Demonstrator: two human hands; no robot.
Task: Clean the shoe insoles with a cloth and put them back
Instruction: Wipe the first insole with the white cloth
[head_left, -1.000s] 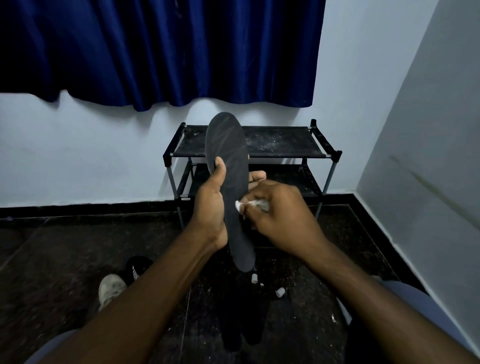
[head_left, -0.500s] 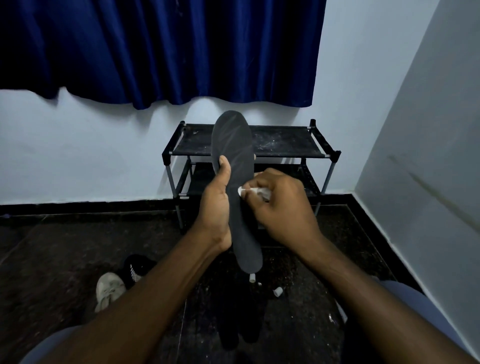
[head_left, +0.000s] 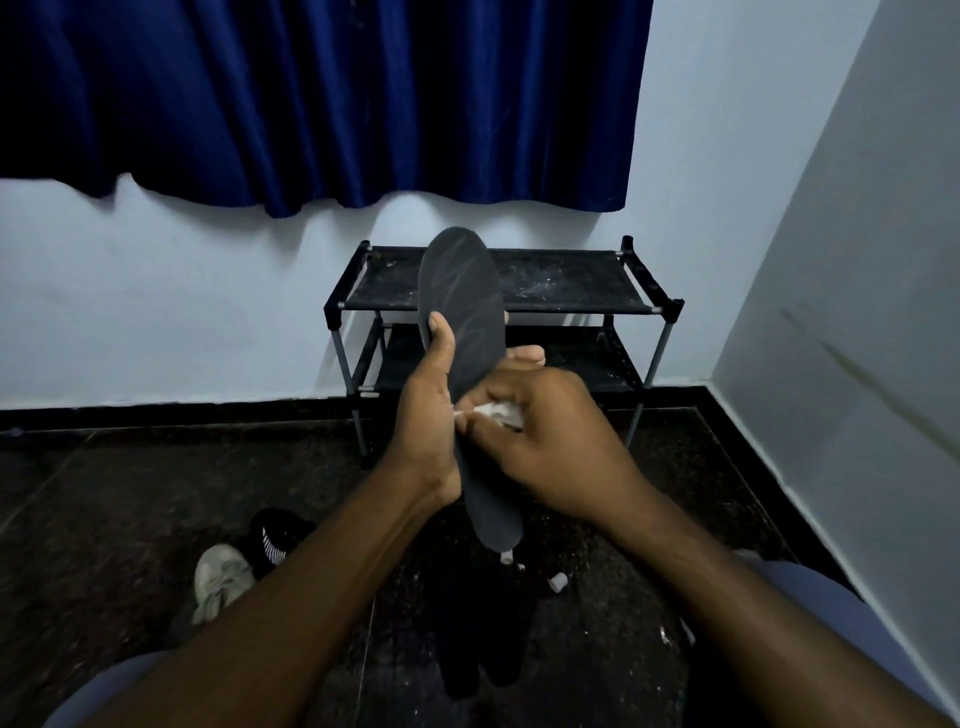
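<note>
Dark-grey insole (head_left: 462, 301): held upright in front of the body, toe end up and heel end down, well above the floor. This attitude presents the whole top face to the wiping hand.
Left hand (head_left: 423, 436): grips the insole at mid-length. The thumb presses on the near face at the left edge. The fingers wrap behind, with one fingertip showing past the right edge. The clamp likely serves as backing against wiping pressure.
Right hand (head_left: 556, 457): fingers curled together, pinching the cloth against the lower half of the insole.
White cloth (head_left: 496, 413): small wad, mostly hidden inside the curled fingers, in contact with the insole face.
Black footwear (head_left: 483, 639): dark shapes on the floor directly below the insole, probably the shoes that receive it. The light is too dim to show detail.
Shoe rack (head_left: 571, 280): two-tier frame against the wall, behind the insole.
Pale shoe (head_left: 221, 577): on the floor to the left, well apart from the work.
Step in hand: wiping, by judgement. Reinsertion is not yet done.
</note>
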